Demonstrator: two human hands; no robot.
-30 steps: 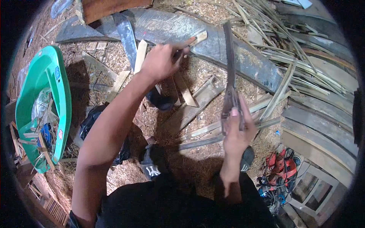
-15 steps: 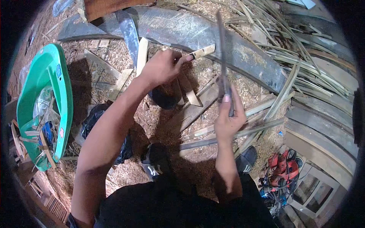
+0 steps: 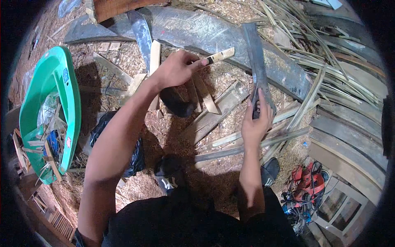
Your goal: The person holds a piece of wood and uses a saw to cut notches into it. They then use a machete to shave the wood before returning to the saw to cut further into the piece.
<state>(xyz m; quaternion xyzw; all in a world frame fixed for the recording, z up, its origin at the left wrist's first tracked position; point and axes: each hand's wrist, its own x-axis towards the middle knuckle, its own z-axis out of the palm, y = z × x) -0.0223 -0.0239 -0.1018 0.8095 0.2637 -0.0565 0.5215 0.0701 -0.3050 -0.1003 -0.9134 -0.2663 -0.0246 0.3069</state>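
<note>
My left hand [image 3: 177, 70] is closed around one end of a short pale strip of wood [image 3: 224, 54] with dark marks on it. The strip points right, over a long dark curved plank. My right hand [image 3: 258, 121] grips the lower end of a long dark machete-like blade [image 3: 256, 55]. That blade stands away from me, its broad face showing, a little right of the strip's free end and apart from it. Below my left hand are a dark round object [image 3: 177, 103], partly hidden, and pale wood offcuts [image 3: 205, 96].
A green plastic tub [image 3: 73, 107] with scraps stands at the left. The dark plank [image 3: 189, 26] crosses the far side, with a metal blade [image 3: 142, 39] leaning on it. Thin wood strips [image 3: 325, 82] pile up at the right. Red power tools [image 3: 308, 183] lie lower right. Shavings cover the ground.
The blade in my right hand has turned from edge-on to its broad face, and that hand has shifted slightly right. My left hand and the strip have barely moved.
</note>
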